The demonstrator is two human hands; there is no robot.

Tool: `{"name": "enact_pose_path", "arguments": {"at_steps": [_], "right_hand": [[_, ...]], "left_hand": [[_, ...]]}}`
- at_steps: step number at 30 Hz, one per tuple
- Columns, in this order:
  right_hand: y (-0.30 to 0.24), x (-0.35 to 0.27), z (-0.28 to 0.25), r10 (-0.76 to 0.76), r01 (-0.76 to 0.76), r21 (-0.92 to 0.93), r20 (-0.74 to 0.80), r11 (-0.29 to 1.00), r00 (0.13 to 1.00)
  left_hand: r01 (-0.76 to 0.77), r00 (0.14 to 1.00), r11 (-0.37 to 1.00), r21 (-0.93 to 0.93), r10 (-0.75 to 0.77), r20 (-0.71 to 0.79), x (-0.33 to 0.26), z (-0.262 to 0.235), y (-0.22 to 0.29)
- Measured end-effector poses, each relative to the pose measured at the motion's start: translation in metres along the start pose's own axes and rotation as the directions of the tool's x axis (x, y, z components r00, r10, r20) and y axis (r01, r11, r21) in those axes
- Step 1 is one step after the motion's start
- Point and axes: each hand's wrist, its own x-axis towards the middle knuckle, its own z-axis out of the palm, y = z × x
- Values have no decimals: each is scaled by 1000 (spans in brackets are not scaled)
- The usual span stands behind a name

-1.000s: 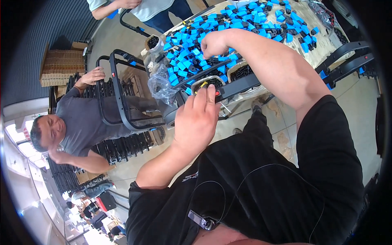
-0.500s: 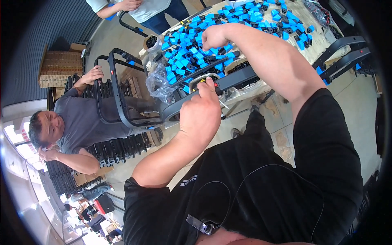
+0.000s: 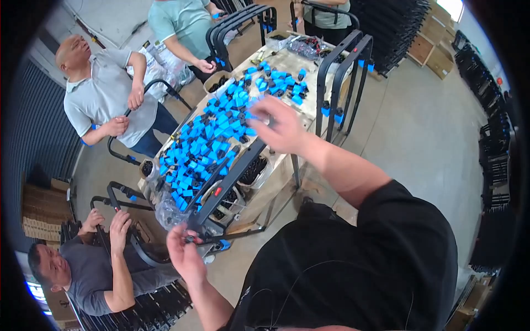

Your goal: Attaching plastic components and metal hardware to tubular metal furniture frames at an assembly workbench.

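Note:
A black tubular frame [image 3: 234,172] with a red button lies slanted along the near edge of the worktable. Beside its lower left bend is my left hand [image 3: 186,255], its fingers curled near a small dark piece; blur hides whether they grip that piece or the frame. Over the frame's upper end hangs my right hand [image 3: 282,128], smeared by motion, with thumb and fingers apart and no held thing plainly visible. Beneath and past it spreads a heap of blue-and-black plastic end pieces [image 3: 201,149]. Bins of black small parts [image 3: 254,170] stand along the near edge.
At the left, a person in dark grey [image 3: 105,270] grips another frame. Across the table stand a person in light grey [image 3: 107,83] and one in pale green [image 3: 182,27]. Upright black frames [image 3: 345,69] lean at the table's right end. Clear plastic bags [image 3: 170,212] lie by the left corner.
My view has swung right, showing more of the table and co-workers. My left hand has shifted from beside the red button to the frame's lower bend. My right hand's fingers have spread.

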Motion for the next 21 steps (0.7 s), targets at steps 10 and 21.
{"name": "enact_pose_path", "arguments": {"at_steps": [10,21], "right_hand": [[156,-156,-226,699,-733,-368,-251,572,670],[290,37,-410,357,-408,-406,-198,818,913]], "left_hand": [[396,917,852,-342,-352,185,-46,116,-16],[308,900,947,94,-322,294,43,435,4]]}}
